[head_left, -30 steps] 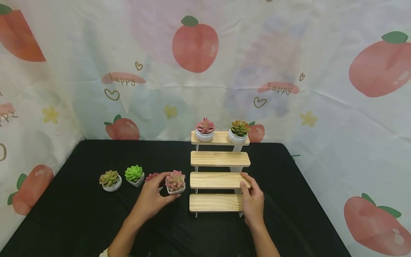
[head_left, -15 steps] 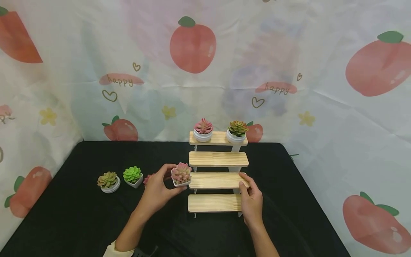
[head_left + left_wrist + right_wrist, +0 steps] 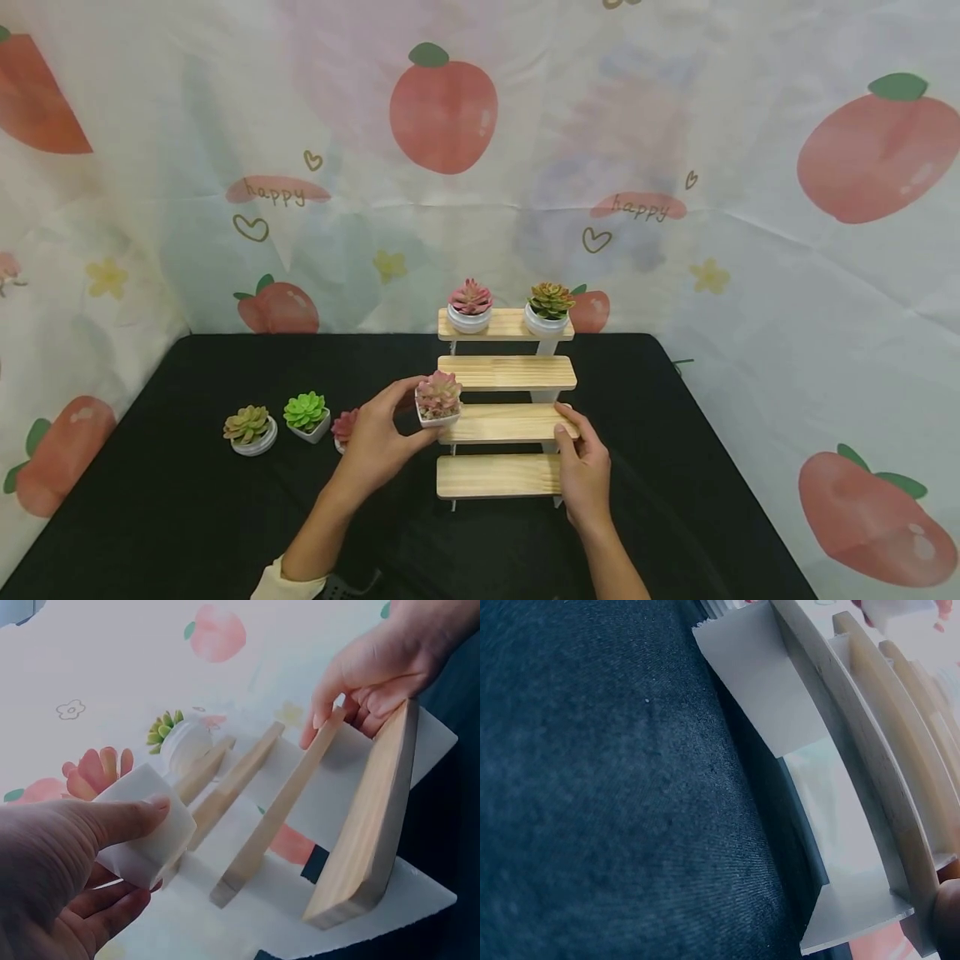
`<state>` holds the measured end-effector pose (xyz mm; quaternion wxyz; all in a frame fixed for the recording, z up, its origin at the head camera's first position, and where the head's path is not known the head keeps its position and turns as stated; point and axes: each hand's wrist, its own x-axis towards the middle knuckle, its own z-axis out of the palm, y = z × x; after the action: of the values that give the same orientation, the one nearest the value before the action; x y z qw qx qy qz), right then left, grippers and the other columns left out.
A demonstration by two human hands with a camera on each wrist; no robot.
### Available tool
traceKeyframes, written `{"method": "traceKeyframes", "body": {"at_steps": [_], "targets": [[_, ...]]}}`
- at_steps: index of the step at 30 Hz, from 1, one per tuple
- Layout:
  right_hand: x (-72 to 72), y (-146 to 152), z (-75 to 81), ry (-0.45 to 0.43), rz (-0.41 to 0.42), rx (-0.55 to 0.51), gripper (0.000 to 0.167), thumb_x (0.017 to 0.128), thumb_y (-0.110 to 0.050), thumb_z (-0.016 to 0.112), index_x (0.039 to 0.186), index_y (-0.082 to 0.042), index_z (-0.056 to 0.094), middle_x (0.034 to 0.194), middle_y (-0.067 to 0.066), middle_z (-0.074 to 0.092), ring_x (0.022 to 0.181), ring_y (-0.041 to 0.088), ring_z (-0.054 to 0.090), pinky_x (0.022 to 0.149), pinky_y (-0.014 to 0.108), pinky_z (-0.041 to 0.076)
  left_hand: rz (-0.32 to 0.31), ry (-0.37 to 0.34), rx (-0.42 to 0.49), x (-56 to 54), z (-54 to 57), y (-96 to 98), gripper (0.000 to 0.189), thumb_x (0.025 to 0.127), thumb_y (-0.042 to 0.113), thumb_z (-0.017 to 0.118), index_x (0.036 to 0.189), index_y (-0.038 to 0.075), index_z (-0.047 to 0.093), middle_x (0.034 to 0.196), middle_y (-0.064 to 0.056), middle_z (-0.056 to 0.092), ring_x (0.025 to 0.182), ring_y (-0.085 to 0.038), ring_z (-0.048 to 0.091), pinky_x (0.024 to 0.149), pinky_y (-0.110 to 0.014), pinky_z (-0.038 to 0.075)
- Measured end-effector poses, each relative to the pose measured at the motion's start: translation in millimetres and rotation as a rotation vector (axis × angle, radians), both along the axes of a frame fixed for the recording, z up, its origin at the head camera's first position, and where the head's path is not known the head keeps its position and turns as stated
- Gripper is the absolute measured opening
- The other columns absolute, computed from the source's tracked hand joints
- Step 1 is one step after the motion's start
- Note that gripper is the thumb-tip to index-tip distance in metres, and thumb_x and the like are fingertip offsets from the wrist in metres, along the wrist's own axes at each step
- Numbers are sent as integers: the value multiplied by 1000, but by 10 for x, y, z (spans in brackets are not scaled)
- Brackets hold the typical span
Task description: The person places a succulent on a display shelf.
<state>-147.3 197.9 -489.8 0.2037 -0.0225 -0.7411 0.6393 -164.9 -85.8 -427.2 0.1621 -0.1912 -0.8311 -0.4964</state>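
A pink succulent (image 3: 437,397) in a white square pot (image 3: 148,825) is pinched between the thumb and fingers of my left hand (image 3: 380,440). The pot hangs at the left end of a stepped wooden rack (image 3: 498,477), near its second and third shelves from the top; whether it touches them I cannot tell. My right hand (image 3: 587,468) grips the right end of the third shelf (image 3: 498,423), thumb and fingers at its edge. On the top shelf stand a pink succulent (image 3: 470,300) and a green-orange succulent (image 3: 550,302), both in round white pots.
Left of the rack on the black cloth (image 3: 225,525) stand an olive-green succulent (image 3: 249,427), a bright green succulent (image 3: 306,413) and a dark pink one (image 3: 346,426), partly hidden by my left hand. A peach-print curtain (image 3: 345,108) rises behind and beside the table.
My left hand has carried the pink potted succulent rightward and up to the rack's left end. My right hand keeps its grip on the shelf; the view has shifted slightly.
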Motion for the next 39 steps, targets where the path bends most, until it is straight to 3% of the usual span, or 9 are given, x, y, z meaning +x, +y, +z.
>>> {"method": "traceKeyframes", "body": {"at_steps": [8, 11, 17, 27, 39], "targets": [[-9, -12, 4, -29, -15, 5, 33, 107, -3, 54, 139, -4, 64, 146, 12, 56, 124, 23, 54, 92, 15, 43, -16, -12, 76, -11, 64, 67, 73, 75, 2, 94, 139, 6, 60, 126, -9, 69, 115, -24, 67, 96, -40, 55], [-10, -16, 14, -44, -24, 8, 33, 107, -1, 53, 139, -1, 62, 146, 14, 56, 121, 24, 54, 90, 15, 44, -9, -22, 111, -17, 84, 98, 71, 75, 4, 94, 137, 5, 60, 125, -9, 69, 115, -24, 67, 97, -38, 54], [-6, -12, 8, -40, -19, 10, 34, 108, -4, 54, 140, -5, 64, 145, 13, 56, 119, 22, 55, 90, 15, 44, -15, -17, 175, -44, 121, 168, 66, 75, 3, 93, 133, 3, 62, 125, -11, 69, 115, -25, 67, 98, -36, 53], [-1, -2, -13, -21, -15, 9, 33, 107, -7, 56, 139, -8, 65, 144, 10, 58, 118, 21, 56, 90, 16, 45, -42, 46, 209, -102, 147, 264, 65, 76, 1, 92, 135, 4, 64, 119, -8, 63, 116, -24, 66, 98, -33, 53], [10, -12, 8, -12, -13, 3, 32, 107, -6, 56, 138, -6, 65, 144, 10, 58, 120, 21, 56, 91, 15, 45, -39, 24, 240, -147, 200, 332, 73, 81, 1, 88, 146, 4, 56, 128, -10, 61, 122, -25, 62, 101, -32, 50]]}}
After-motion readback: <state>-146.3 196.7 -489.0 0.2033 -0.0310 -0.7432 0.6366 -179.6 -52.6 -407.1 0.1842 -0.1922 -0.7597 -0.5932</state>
